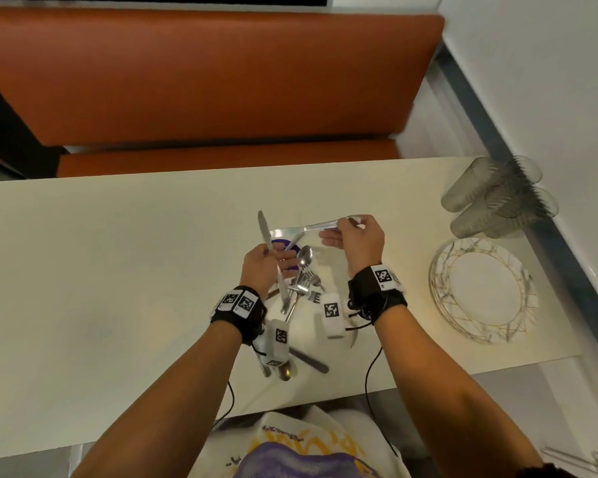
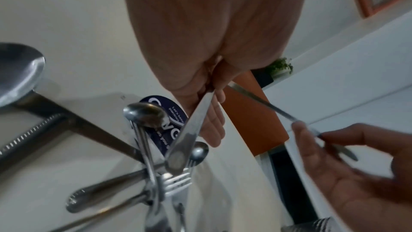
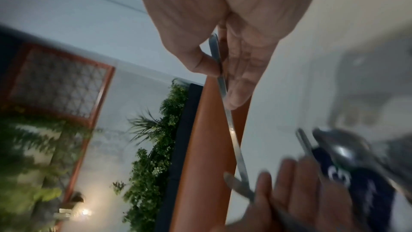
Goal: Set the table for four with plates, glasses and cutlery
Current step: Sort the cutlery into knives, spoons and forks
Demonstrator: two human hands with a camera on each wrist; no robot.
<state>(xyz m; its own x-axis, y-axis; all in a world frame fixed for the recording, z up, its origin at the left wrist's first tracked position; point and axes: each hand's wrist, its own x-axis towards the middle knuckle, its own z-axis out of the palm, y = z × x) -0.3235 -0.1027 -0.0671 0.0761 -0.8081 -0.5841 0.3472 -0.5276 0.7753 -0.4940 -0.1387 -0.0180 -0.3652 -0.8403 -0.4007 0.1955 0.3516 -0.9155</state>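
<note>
Between both grips: slim shiny steel knives; left hand (image 1: 260,267) clasps knife (image 1: 271,260), right hand (image 1: 356,241) pinches second knife (image 1: 320,225).

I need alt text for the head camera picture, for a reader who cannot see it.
Two hands over a pale table: the left hand holds a knife, and the right hand pinches another knife, above a cutlery pile. Stacked plates and glasses stand at the right; an orange bench is behind.

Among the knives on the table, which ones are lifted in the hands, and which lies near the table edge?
Two are lifted: the left hand grips one knife, the right hand pinches another. The third knife lies flat by the near edge.
</note>
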